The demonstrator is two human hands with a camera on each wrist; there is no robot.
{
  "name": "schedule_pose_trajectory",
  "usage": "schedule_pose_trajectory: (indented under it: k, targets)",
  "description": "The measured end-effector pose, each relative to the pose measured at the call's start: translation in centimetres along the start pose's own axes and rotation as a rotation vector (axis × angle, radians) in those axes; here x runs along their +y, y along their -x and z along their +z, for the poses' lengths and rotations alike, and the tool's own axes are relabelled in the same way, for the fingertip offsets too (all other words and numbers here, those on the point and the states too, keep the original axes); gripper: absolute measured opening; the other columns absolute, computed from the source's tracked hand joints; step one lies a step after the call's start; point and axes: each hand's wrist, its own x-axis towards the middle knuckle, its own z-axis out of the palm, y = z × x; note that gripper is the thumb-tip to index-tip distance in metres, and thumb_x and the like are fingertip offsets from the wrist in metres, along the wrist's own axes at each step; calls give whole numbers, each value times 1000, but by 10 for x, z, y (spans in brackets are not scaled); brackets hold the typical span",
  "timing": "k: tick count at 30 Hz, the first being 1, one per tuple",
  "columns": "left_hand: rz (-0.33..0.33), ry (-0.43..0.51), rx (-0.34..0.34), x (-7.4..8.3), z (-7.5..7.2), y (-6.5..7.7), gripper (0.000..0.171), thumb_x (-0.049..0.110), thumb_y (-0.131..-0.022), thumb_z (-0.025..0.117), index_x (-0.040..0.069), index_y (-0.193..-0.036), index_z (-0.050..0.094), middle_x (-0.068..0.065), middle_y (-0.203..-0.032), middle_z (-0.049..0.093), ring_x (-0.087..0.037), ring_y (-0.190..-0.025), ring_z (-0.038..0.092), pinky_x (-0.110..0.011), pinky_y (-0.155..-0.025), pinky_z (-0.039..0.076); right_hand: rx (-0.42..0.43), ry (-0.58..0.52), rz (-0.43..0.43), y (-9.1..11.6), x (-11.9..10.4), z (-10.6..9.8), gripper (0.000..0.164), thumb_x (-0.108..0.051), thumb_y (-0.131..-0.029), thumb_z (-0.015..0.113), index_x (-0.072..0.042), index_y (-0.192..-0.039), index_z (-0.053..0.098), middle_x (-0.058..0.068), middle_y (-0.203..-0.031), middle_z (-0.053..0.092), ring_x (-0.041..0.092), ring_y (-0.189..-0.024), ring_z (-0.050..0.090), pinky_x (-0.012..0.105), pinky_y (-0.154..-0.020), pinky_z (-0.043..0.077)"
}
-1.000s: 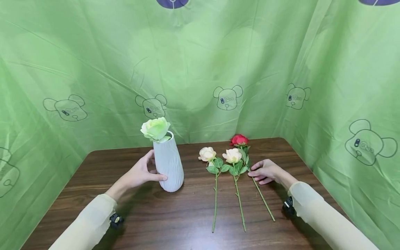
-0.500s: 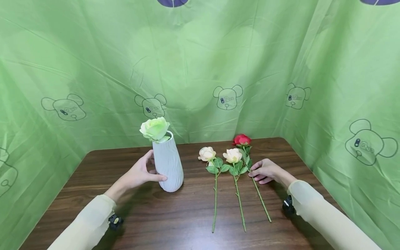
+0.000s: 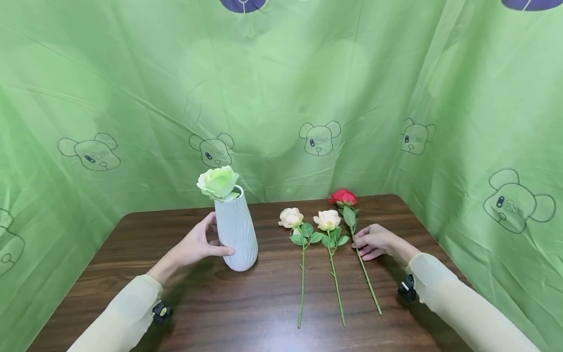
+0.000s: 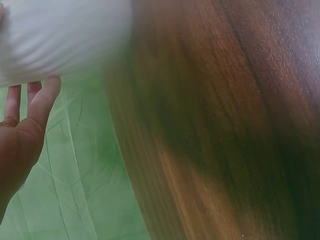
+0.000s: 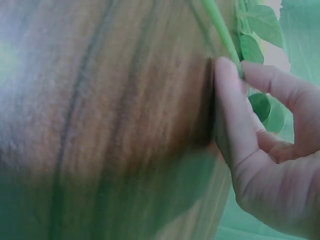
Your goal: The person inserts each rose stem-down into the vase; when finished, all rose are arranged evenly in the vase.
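Note:
A white ridged vase (image 3: 237,232) leans slightly to the left on the table, with a pale green rose (image 3: 218,182) in its mouth. My left hand (image 3: 198,245) grips the vase from its left side, thumb across the front; the left wrist view shows the fingers against the blurred white wall (image 4: 60,37). At the right, my right hand (image 3: 377,241) pinches the stem of a red rose (image 3: 344,197) between thumb and fingertips. In the right wrist view the green stem (image 5: 220,22) runs into that pinch. Two cream roses, one left (image 3: 291,218) and one right (image 3: 327,220), lie beside it.
The dark wood table (image 3: 255,313) has rounded far corners. Green cloth (image 3: 272,98) printed with bear outlines hangs behind it and at both sides. The cream roses' stems point toward the near edge, between the vase and the right hand.
The red rose has turned in my right hand: its bloom has shifted a little right and its stem end slightly left. My left hand and the vase have hardly moved.

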Motion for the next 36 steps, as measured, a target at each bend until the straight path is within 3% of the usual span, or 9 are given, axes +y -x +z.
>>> schedule_pose_trajectory:
  k: [9,16,23,29,36]
  targets:
    - [0,18,7,-2,3,-1,82,-3,-69,91,5,-136,43,-24,-124,52,-39,-113,56,-47,-95,58,-42,-47,-30,16,-11,-19,26,-3,-95,62,10,-115,53,22,-104,69,26,-84,72,42,-77,64]
    - [-5,-11,17,-2,2,-1,81,-1,-70,92,6,-135,44,-23,-123,53,-37,-112,56,-47,-95,58,-147,-204,-77,26,-29,-30,22,-2,-98,61,7,-117,52,12,-100,70,27,-93,72,42,-83,63]
    - [-3,-4,8,-2,3,1,82,-1,-70,92,6,-136,43,-24,-123,52,-39,-112,55,-44,-94,58,-235,-337,-149,38,-54,-25,10,-2,-100,60,-5,-110,61,8,-102,72,24,-94,72,41,-90,61]
    - [-4,-5,12,-2,3,1,82,-1,-70,92,6,-135,44,-24,-122,52,-40,-112,54,-44,-94,59,-276,-340,-181,48,-68,-15,14,-3,-99,63,-4,-113,60,9,-107,72,29,-98,72,47,-96,56]
    - [-3,-12,12,-1,2,1,82,-1,-69,92,6,-135,44,-24,-123,52,-40,-112,55,-44,-94,59,-338,-402,-260,62,-84,-5,15,1,-100,58,-6,-112,63,8,-109,74,28,-99,72,44,-93,59]
